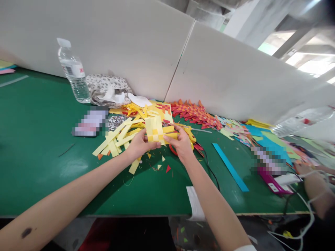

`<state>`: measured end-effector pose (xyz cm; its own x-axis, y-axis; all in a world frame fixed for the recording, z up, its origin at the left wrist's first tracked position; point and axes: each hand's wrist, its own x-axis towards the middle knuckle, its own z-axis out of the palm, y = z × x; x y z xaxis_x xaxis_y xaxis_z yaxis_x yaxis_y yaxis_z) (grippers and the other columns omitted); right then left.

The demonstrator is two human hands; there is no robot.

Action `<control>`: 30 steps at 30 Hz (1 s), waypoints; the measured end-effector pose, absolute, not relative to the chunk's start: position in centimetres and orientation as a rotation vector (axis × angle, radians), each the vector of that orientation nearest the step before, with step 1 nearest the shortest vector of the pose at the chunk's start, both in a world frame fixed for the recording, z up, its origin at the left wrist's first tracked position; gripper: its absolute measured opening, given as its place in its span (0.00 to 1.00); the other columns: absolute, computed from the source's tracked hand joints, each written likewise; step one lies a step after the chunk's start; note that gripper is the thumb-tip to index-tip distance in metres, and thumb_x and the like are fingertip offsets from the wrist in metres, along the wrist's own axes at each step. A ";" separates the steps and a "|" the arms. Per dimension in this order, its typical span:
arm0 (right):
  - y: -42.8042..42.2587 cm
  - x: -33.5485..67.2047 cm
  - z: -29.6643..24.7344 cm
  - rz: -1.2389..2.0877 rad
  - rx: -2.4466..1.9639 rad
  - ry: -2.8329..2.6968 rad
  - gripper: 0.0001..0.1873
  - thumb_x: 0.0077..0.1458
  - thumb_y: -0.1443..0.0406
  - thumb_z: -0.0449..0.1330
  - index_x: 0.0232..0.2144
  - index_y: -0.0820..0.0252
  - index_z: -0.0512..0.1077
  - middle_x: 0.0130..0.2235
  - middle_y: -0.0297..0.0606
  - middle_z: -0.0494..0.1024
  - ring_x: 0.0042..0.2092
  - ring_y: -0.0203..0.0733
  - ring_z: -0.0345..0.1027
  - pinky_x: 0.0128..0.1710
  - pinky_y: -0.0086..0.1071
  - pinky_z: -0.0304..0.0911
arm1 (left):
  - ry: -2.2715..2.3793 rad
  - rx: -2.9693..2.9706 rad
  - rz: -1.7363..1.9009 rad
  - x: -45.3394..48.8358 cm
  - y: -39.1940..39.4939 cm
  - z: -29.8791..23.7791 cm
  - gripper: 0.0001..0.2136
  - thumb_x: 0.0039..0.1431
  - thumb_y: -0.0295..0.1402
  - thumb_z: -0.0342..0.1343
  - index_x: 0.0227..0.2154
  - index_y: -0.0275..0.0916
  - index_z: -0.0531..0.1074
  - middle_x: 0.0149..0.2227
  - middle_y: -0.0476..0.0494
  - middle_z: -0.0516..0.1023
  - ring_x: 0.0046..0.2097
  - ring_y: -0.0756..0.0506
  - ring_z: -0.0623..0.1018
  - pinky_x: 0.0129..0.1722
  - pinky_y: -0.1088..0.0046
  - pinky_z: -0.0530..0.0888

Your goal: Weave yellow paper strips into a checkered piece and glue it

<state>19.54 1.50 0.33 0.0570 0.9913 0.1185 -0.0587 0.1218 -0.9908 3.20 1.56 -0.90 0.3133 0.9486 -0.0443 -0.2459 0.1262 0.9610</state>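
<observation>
Between my two hands is a piece of woven paper strips (155,129), pale yellow crossed with deeper yellow in a checkered pattern. My left hand (141,143) grips its left and lower edge. On the right side, my right hand (180,141) pinches it, with the thumb on the front of the weave. Loose pale yellow paper strips (113,142) lie heaped beside and under my left hand. Behind my right hand, a yellow tool (190,134) and red-handled scissors (172,150) are partly hidden. Small paper scraps (159,166) are scattered below the hands.
A row of red-orange woven paper fish (196,113) lies along the partition. Left are a water bottle (75,78), a patterned cloth pouch (107,87), a phone (90,122) and a pile of googly eyes (115,122). Right are a blue strip (230,168), a magenta power strip (272,181) and another person's arm (316,188).
</observation>
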 end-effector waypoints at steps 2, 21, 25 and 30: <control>1.5 19.6 0.3 1.111 -1.103 -1.192 0.37 0.29 0.63 0.71 0.44 0.56 0.62 0.32 0.32 0.77 0.35 0.45 0.74 0.40 0.41 0.69 | 0.844 1.087 1.019 3.3 1.5 -0.9 0.23 0.40 0.26 0.65 0.41 0.36 0.65 0.35 0.43 0.80 0.31 0.46 0.79 0.35 0.68 0.76; 1.0 19.1 0.0 1.102 -1.156 -1.338 0.35 0.32 0.64 0.70 0.45 0.56 0.63 0.28 0.32 0.78 0.30 0.41 0.73 0.32 0.34 0.69 | 0.836 0.919 1.105 3.1 1.8 -1.8 0.18 0.44 0.38 0.63 0.39 0.36 0.73 0.42 0.36 0.78 0.38 0.41 0.79 0.37 0.65 0.76; 1.0 19.1 -0.1 1.127 -1.184 -1.323 0.35 0.31 0.64 0.70 0.45 0.56 0.63 0.28 0.31 0.78 0.30 0.40 0.73 0.32 0.33 0.69 | 0.881 0.898 1.113 3.0 1.9 -1.8 0.18 0.44 0.39 0.63 0.38 0.36 0.74 0.38 0.36 0.79 0.34 0.41 0.80 0.32 0.66 0.77; 1.3 19.3 -0.1 1.097 -1.199 -1.255 0.32 0.33 0.59 0.69 0.42 0.56 0.63 0.29 0.32 0.78 0.32 0.41 0.74 0.34 0.34 0.69 | 0.862 0.925 1.101 3.1 1.6 -1.4 0.16 0.44 0.38 0.64 0.36 0.35 0.75 0.36 0.38 0.80 0.35 0.42 0.79 0.35 0.67 0.77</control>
